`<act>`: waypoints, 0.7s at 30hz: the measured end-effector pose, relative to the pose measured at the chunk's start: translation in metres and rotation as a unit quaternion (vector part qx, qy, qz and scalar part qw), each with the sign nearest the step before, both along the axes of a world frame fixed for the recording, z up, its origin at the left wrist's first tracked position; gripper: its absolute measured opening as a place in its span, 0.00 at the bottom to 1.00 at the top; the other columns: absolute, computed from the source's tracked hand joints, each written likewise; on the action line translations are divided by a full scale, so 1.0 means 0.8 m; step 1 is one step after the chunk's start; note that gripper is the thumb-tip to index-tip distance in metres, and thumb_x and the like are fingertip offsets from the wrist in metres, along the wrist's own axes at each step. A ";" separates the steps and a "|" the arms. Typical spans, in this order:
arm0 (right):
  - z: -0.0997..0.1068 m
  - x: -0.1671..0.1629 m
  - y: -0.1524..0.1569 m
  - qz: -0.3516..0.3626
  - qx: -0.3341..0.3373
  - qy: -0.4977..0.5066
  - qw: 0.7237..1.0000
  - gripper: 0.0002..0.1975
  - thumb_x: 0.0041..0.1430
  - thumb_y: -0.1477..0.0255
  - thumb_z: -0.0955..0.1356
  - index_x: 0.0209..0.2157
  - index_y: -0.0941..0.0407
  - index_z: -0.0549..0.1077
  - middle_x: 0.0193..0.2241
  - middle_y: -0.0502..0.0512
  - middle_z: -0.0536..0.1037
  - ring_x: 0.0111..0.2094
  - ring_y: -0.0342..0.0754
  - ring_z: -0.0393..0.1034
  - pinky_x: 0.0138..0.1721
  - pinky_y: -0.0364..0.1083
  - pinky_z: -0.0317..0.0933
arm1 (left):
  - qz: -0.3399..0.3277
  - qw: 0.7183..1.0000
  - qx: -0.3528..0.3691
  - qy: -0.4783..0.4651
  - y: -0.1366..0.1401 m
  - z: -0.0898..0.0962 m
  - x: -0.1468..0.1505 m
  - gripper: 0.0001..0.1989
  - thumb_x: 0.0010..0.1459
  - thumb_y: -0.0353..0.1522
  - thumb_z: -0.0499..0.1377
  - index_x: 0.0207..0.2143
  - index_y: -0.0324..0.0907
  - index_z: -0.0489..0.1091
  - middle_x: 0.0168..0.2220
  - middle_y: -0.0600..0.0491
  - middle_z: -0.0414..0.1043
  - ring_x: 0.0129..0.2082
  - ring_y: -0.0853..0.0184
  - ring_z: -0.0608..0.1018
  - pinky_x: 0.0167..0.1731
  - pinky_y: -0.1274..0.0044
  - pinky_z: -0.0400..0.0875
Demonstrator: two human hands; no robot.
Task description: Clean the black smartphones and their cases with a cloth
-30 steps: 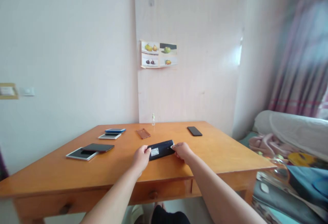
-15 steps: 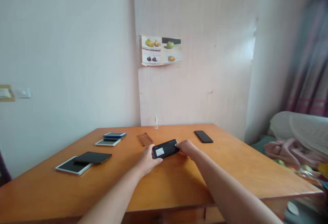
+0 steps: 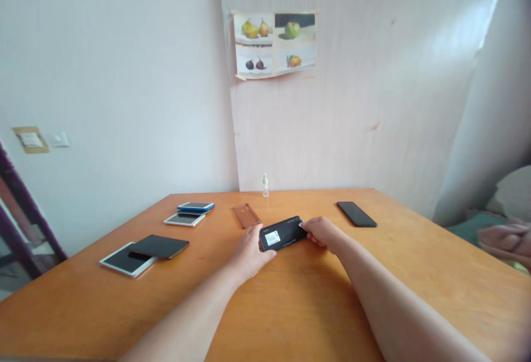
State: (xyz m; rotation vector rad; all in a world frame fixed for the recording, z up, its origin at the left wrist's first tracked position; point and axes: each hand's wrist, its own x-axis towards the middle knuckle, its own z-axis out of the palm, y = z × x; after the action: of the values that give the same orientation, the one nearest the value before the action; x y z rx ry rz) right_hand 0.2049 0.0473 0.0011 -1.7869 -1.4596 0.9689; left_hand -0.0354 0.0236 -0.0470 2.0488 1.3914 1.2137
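A black smartphone is tilted above the table, its glossy back with a white label turned towards me. My left hand grips its left end, thumb along the lower edge and fingers around the far side. At the right end, by the camera corner, my right hand is closed in a pinch against the phone. A small white bit shows at those fingertips, too small to name. Just beyond the phone lies a brown phone case, near my left fingers but on the tabletop.
On the wooden table, two overlapping tablets lie at the left, with a stack of smaller devices behind them. A clear spray bottle stands at the back edge. Another black phone lies at the right.
My view has shifted right and down, so everything sits differently in the picture. Both hands keep their hold at the phone's ends, and the right fingertips remain by the camera corner.
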 end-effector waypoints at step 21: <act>-0.006 -0.003 -0.009 -0.041 0.206 -0.144 0.967 0.09 0.59 0.66 0.64 0.37 0.53 0.74 0.29 0.52 0.77 0.32 0.47 0.69 0.32 0.42 0.55 | 0.024 0.998 -0.005 0.059 -0.027 0.024 0.003 0.34 0.46 0.30 0.64 0.57 0.42 0.59 0.50 0.45 0.65 0.47 0.60 0.73 0.45 0.67 0.71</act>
State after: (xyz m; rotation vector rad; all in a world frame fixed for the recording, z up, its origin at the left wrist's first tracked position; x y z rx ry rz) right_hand 0.2028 0.0400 -0.0037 -1.7031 -1.6060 0.3327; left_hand -0.0330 0.0022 -0.0279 2.1207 1.5055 1.1189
